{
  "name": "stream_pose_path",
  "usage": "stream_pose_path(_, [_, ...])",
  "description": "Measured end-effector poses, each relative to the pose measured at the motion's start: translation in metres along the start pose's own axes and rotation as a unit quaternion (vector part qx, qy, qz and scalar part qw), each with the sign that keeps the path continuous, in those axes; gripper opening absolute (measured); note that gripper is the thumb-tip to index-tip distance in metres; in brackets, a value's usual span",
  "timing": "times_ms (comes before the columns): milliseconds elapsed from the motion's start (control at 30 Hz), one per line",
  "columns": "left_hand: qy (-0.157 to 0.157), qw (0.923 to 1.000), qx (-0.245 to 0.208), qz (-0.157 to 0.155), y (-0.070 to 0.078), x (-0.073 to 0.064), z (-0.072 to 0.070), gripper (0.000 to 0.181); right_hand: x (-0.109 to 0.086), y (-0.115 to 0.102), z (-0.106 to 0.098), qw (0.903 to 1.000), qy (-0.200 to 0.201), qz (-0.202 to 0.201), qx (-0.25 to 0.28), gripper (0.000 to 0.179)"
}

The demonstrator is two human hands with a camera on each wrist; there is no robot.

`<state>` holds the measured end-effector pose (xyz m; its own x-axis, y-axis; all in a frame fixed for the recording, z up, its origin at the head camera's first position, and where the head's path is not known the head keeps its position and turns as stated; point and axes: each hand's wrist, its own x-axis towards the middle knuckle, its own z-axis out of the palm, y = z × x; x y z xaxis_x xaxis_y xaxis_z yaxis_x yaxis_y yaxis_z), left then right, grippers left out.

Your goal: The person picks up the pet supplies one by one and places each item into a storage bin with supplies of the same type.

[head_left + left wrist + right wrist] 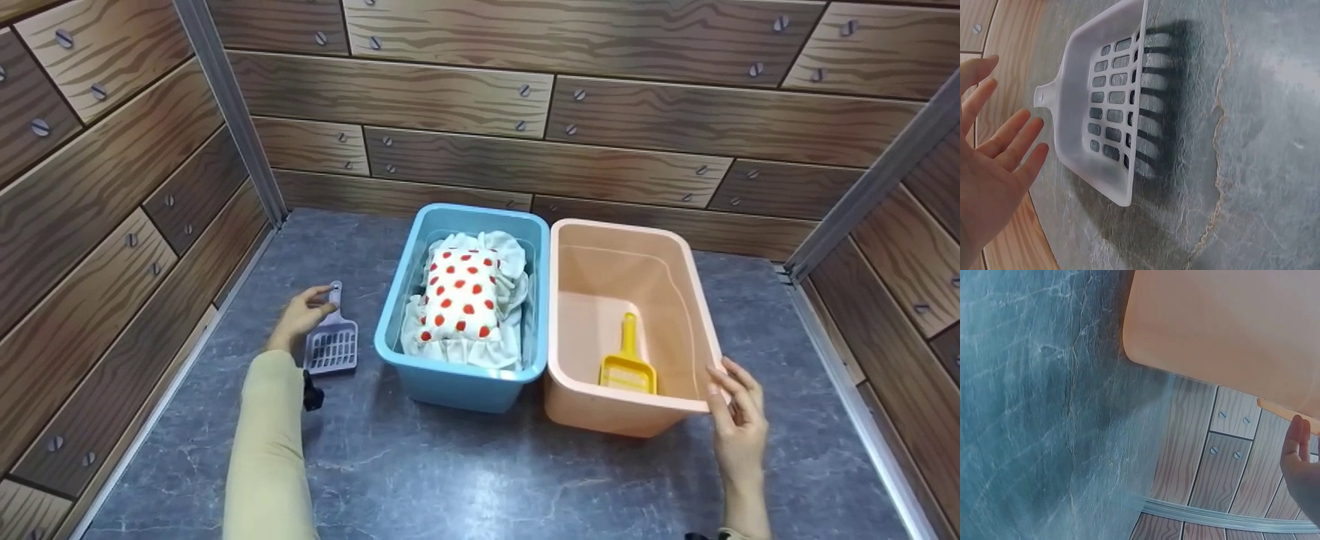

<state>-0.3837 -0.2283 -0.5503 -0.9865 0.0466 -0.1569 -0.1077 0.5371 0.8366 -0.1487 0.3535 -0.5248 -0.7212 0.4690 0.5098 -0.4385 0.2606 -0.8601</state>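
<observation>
A pale lavender slotted litter scoop (332, 346) lies on the dark floor at the left, its handle pointing away. My left hand (301, 315) hovers beside the handle; the left wrist view shows its fingers (1016, 143) spread, with the scoop (1078, 107) apart from them. At the right, a peach plastic bin (622, 411) holds a yellow slotted scoop (628, 369), handle up against the inside. My right hand (739, 412) touches the bin's near right corner at the rim. In the right wrist view, fairly straight fingers (1296, 436) meet the rim.
A blue bin (457, 382) stands against the peach one's left side. Inside lies a white cushion with red strawberries (461, 294), on ruffled pale cloth (510, 259). Wood-patterned panels (450, 97) wall the back and both sides of the grey marbled floor (465, 480).
</observation>
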Motion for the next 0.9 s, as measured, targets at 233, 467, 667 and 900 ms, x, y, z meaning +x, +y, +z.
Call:
stream_pose_path(233, [-0.026, 0.9992, -0.002, -0.030, 0.000, 0.003, 0.001, 0.054, 0.000, 0.000, 0.002, 0.9993, 0.005, 0.016, 0.033, 0.023])
stream_pose_path(467, [-0.029, 0.9983, -0.026, -0.042, -0.005, 0.001, 0.005, 0.055, -0.002, 0.000, 0.002, 0.9997, 0.012, 0.011, 0.018, 0.023])
stream_pose_path(667, [-0.019, 0.9984, -0.031, -0.042, -0.009, 0.005, 0.009, 0.059, -0.002, 0.002, 0.003, 0.9995, 0.010, -0.001, 0.030, 0.023])
stream_pose_path(900, [0.002, 0.9984, -0.027, -0.049, -0.010, 0.009, 0.014, 0.058, -0.002, 0.003, 0.002, 0.9994, 0.010, 0.001, 0.032, 0.022])
